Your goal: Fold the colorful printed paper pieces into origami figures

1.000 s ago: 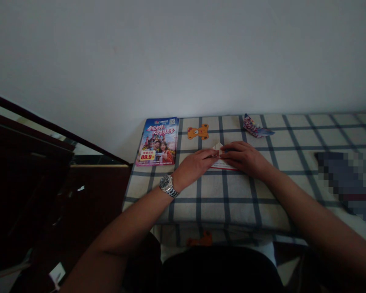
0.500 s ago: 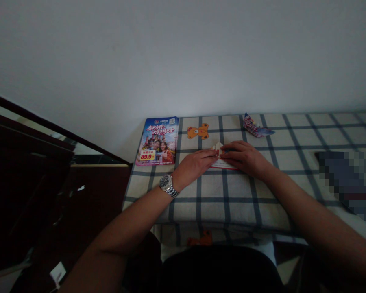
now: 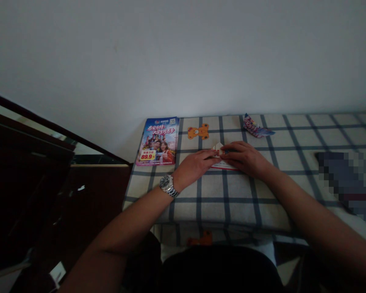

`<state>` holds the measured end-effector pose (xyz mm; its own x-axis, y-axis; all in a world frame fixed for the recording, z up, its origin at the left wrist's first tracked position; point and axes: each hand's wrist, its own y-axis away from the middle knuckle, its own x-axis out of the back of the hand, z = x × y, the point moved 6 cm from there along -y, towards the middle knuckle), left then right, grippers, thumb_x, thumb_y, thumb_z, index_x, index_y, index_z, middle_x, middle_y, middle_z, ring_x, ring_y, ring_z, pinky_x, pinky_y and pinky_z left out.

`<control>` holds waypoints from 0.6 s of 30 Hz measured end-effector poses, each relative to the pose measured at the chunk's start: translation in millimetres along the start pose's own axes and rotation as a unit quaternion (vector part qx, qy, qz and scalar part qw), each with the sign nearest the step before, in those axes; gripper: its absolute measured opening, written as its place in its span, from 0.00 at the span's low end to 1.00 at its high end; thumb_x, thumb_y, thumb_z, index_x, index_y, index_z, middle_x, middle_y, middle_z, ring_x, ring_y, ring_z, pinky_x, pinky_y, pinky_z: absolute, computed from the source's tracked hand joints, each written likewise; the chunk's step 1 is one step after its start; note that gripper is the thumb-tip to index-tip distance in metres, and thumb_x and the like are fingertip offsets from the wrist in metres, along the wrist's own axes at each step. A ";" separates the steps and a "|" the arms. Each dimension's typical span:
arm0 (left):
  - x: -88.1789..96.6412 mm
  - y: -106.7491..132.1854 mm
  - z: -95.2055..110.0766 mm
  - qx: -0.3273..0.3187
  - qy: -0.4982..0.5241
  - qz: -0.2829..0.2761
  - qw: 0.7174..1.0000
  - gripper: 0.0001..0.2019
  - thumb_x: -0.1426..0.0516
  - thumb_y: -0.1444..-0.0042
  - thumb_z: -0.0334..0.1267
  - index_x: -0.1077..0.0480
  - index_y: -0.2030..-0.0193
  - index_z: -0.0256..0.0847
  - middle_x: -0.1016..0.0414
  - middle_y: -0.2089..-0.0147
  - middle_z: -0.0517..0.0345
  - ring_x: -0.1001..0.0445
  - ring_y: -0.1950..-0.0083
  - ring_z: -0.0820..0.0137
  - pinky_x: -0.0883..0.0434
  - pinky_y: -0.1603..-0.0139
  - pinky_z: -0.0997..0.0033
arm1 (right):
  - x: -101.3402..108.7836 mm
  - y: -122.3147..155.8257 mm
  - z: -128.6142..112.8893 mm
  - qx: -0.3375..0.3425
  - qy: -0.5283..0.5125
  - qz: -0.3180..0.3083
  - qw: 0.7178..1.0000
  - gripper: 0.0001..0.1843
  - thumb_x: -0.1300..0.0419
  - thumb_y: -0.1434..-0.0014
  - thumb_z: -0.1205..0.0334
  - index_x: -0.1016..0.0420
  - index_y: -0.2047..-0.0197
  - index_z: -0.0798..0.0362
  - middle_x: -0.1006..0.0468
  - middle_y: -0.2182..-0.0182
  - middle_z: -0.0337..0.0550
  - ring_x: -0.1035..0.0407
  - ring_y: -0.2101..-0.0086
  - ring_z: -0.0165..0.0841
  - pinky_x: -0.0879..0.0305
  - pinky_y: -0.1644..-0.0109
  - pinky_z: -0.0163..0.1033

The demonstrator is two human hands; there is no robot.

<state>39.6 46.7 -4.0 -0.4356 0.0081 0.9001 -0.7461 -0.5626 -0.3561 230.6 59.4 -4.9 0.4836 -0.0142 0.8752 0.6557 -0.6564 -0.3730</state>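
A small folded sheet of paper (image 3: 220,164), white with red print, lies on the checked tablecloth (image 3: 232,195). My left hand (image 3: 196,164), with a metal watch at its wrist, presses on the paper's left side, fingers lying together and flat. My right hand (image 3: 243,157) lies over the paper's right side, fingers extended and pressed down on it. The fingertips of both hands meet near the paper's peaked top. Most of the paper is hidden under the hands.
A colourful flyer (image 3: 157,141) lies at the table's far left corner. A bear print (image 3: 198,132) marks the cloth beside it. A folded paper piece (image 3: 256,127) sits near the wall. A blurred dark patch (image 3: 349,183) is at the right. Dark furniture (image 3: 49,191) stands left.
Almost nothing has moved. My left fingertips have shifted slightly on the paper; both hands stay pressed on it.
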 end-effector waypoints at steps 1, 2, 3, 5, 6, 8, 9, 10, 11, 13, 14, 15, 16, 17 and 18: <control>-0.7 -0.1 -0.1 0.000 -0.004 -0.004 1.000 0.14 0.43 0.27 0.34 0.25 0.38 0.45 0.25 0.34 0.53 0.24 0.35 0.62 0.20 0.38 0.59 | 0.1 0.0 0.0 0.000 -0.002 0.000 1.000 0.12 0.40 0.28 0.58 0.15 0.49 0.45 0.18 0.44 0.49 0.25 0.46 0.46 0.27 0.43 0.56; -1.4 -0.3 0.0 -0.001 -0.008 -0.009 1.000 0.15 0.43 0.27 0.33 0.26 0.37 0.46 0.25 0.34 0.53 0.23 0.36 0.62 0.20 0.39 0.59 | 0.4 -0.1 -0.2 0.000 -0.004 0.001 1.000 0.12 0.40 0.28 0.58 0.15 0.49 0.45 0.18 0.44 0.49 0.25 0.47 0.46 0.27 0.43 0.56; -1.7 -0.4 0.0 0.000 -0.012 -0.012 1.000 0.16 0.43 0.27 0.33 0.26 0.37 0.46 0.25 0.34 0.53 0.23 0.37 0.63 0.20 0.40 0.59 | 0.7 -0.3 -0.5 0.002 -0.005 0.002 1.000 0.11 0.39 0.28 0.58 0.15 0.49 0.45 0.18 0.44 0.49 0.25 0.47 0.46 0.27 0.42 0.56; -1.9 -0.7 0.1 0.001 -0.018 -0.017 1.000 0.16 0.43 0.27 0.33 0.26 0.36 0.47 0.25 0.34 0.53 0.23 0.37 0.63 0.20 0.40 0.60 | 1.1 -0.8 -1.3 0.002 -0.006 0.000 1.000 0.11 0.39 0.28 0.59 0.15 0.49 0.46 0.18 0.44 0.49 0.25 0.46 0.47 0.27 0.42 0.56; -1.9 -0.8 0.3 0.001 -0.019 -0.018 1.000 0.16 0.43 0.27 0.33 0.26 0.36 0.47 0.25 0.34 0.54 0.23 0.37 0.63 0.20 0.40 0.59 | 1.3 -1.2 -1.7 0.001 -0.007 -0.002 1.000 0.11 0.39 0.28 0.59 0.15 0.50 0.46 0.18 0.44 0.49 0.25 0.46 0.47 0.27 0.42 0.56; -1.9 -1.0 0.4 0.002 -0.018 -0.020 1.000 0.15 0.44 0.27 0.34 0.26 0.36 0.46 0.25 0.34 0.54 0.23 0.37 0.63 0.20 0.40 0.60 | 2.3 -1.8 -2.6 -0.002 -0.010 -0.001 1.000 0.11 0.40 0.28 0.59 0.15 0.50 0.46 0.18 0.44 0.50 0.25 0.46 0.47 0.27 0.42 0.56; -1.9 -1.2 0.4 0.004 -0.016 -0.021 1.000 0.15 0.44 0.27 0.34 0.26 0.36 0.46 0.25 0.34 0.54 0.23 0.38 0.63 0.20 0.40 0.60 | 3.1 -2.1 -3.3 -0.004 -0.013 0.002 1.000 0.11 0.40 0.28 0.59 0.15 0.50 0.46 0.17 0.44 0.50 0.24 0.46 0.47 0.27 0.42 0.56; -1.8 -1.5 0.5 0.004 -0.015 -0.022 1.000 0.16 0.44 0.26 0.34 0.27 0.36 0.46 0.25 0.34 0.54 0.23 0.38 0.63 0.20 0.40 0.60 | 4.1 -2.4 -4.0 -0.005 -0.016 0.006 1.000 0.11 0.40 0.28 0.59 0.14 0.50 0.46 0.17 0.45 0.50 0.24 0.47 0.47 0.27 0.42 0.56; -1.4 -1.9 0.6 0.004 -0.015 -0.022 1.000 0.16 0.45 0.26 0.34 0.27 0.35 0.46 0.25 0.34 0.54 0.23 0.38 0.63 0.20 0.41 0.61 | 5.0 -2.6 -4.8 -0.006 -0.020 0.008 1.000 0.11 0.39 0.29 0.59 0.15 0.50 0.45 0.17 0.45 0.50 0.24 0.47 0.47 0.27 0.42 0.57; 0.4 -2.9 1.4 0.000 -0.015 -0.017 1.000 0.16 0.45 0.26 0.34 0.28 0.35 0.47 0.25 0.34 0.53 0.23 0.38 0.63 0.20 0.42 0.61 | 6.5 -2.9 -6.2 -0.008 -0.028 0.009 1.000 0.12 0.40 0.29 0.59 0.15 0.49 0.45 0.17 0.45 0.49 0.24 0.47 0.46 0.27 0.42 0.56; 1.7 -3.5 2.1 -0.005 -0.014 -0.015 1.000 0.16 0.46 0.26 0.34 0.28 0.35 0.47 0.25 0.34 0.53 0.23 0.39 0.63 0.20 0.42 0.61 | 7.1 -3.0 -6.8 -0.007 -0.031 0.007 0.999 0.12 0.40 0.28 0.59 0.15 0.48 0.45 0.17 0.45 0.49 0.24 0.47 0.46 0.27 0.42 0.56; 3.0 -4.0 2.7 -0.008 -0.013 -0.011 1.000 0.16 0.45 0.26 0.34 0.28 0.35 0.46 0.25 0.35 0.53 0.23 0.39 0.64 0.20 0.41 0.61 | 7.8 -3.2 -7.3 -0.006 -0.034 0.006 0.999 0.13 0.40 0.28 0.59 0.16 0.47 0.46 0.17 0.45 0.49 0.24 0.47 0.46 0.27 0.41 0.56; 4.3 -4.4 3.3 -0.011 -0.012 -0.009 1.000 0.16 0.45 0.26 0.34 0.28 0.35 0.46 0.24 0.35 0.53 0.23 0.39 0.64 0.20 0.41 0.61 | 8.5 -3.4 -7.7 -0.004 -0.036 0.004 0.999 0.13 0.41 0.28 0.59 0.16 0.46 0.46 0.17 0.45 0.49 0.24 0.46 0.46 0.27 0.41 0.56; 5.3 -4.7 3.6 -0.013 -0.012 -0.007 1.000 0.16 0.45 0.26 0.34 0.28 0.35 0.45 0.24 0.36 0.53 0.23 0.40 0.64 0.20 0.41 0.61 | 9.1 -3.5 -7.8 -0.002 -0.038 0.003 0.999 0.13 0.41 0.28 0.59 0.17 0.45 0.46 0.17 0.45 0.49 0.24 0.46 0.46 0.27 0.41 0.56; 5.9 -4.9 3.8 -0.013 -0.012 -0.007 1.000 0.16 0.45 0.26 0.33 0.28 0.35 0.45 0.24 0.36 0.53 0.23 0.40 0.64 0.20 0.41 0.61 | 9.7 -3.6 -7.6 -0.001 -0.040 0.004 0.999 0.14 0.41 0.27 0.59 0.17 0.45 0.47 0.17 0.45 0.49 0.24 0.46 0.46 0.27 0.40 0.56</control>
<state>42.6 46.3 4.0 -0.4128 -0.0046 0.9108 -0.7654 -0.5403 -0.3496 228.5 55.9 7.3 0.5328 0.0404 0.8453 0.6505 -0.6584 -0.3786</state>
